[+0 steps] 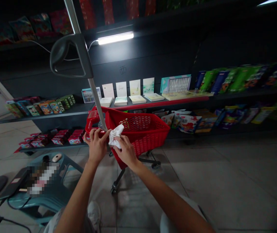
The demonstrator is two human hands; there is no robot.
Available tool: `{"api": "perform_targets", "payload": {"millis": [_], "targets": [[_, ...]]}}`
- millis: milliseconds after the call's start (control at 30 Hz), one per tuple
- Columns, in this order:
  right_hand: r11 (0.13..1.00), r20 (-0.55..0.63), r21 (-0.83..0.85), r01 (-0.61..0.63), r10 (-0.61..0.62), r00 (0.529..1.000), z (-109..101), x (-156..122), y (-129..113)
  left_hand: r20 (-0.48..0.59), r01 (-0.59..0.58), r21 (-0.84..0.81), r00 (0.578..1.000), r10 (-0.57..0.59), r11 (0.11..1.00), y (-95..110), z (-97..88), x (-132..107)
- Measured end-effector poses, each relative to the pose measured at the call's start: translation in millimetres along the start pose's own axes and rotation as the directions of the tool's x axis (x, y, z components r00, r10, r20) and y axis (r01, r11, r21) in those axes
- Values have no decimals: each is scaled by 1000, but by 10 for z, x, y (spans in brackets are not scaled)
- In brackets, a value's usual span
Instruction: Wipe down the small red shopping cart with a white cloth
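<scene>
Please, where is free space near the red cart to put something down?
The floor tiles right of the red cart are bare, and the inside of the cart looks empty too. Crowded: the shelves behind, full of goods, and the blue stool at left. The left hand and the right hand with the white cloth occupy the near rim.

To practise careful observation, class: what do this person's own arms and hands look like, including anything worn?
Left forearm and right forearm are bare, no sleeves in view. Left hand and right hand are ungloved; no watch, ring or bracelet shows.
</scene>
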State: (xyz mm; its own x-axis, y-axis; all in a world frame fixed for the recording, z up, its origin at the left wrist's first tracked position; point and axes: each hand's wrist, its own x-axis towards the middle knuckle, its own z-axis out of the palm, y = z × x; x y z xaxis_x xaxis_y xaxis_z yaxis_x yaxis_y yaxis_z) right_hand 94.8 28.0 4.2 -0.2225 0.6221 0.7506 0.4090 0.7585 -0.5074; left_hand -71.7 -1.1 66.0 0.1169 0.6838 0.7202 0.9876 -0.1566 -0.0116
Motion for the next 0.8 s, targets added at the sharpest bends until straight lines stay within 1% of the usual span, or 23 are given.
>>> {"api": "perform_targets", "payload": {"millis": [100,167,233,300,333,367,433,567,633,700,800], "targets": [[992,19,-119,38,-36,999,176,-49,32,6,7,-21,1000,-7,1000,40,10,3],[974,86,-208,91,-74,994,323,-154,117,6,13,-46,1000,-13,999,59,12,8],[940,227,-274,204,-144,963,463,-291,225,-3,23,-66,1000,-23,998,70,11,12],[900,369,-310,306,-182,911,547,-408,323,-14,29,-69,999,-30,997,72,11,14],[888,414,-319,331,-184,892,558,-443,360,-17,27,-64,999,-28,998,71,13,14],[884,436,-324,338,-178,882,545,-459,387,-20,22,-57,1000,-24,998,69,16,13],[893,436,-317,319,-161,885,454,-439,420,-29,14,-47,999,-15,999,63,27,11],[922,372,-304,239,-116,921,131,-313,501,-75,10,-52,997,-14,999,38,68,11],[933,309,-316,173,-71,948,-51,-270,602,-92,-9,-81,996,1,997,19,89,17],[937,218,-343,70,7,976,-238,-249,737,-105,-20,-120,994,7,993,5,107,24],[924,107,-377,-58,106,989,-518,-245,957,-119,-3,-147,993,-15,989,3,126,30]]}}
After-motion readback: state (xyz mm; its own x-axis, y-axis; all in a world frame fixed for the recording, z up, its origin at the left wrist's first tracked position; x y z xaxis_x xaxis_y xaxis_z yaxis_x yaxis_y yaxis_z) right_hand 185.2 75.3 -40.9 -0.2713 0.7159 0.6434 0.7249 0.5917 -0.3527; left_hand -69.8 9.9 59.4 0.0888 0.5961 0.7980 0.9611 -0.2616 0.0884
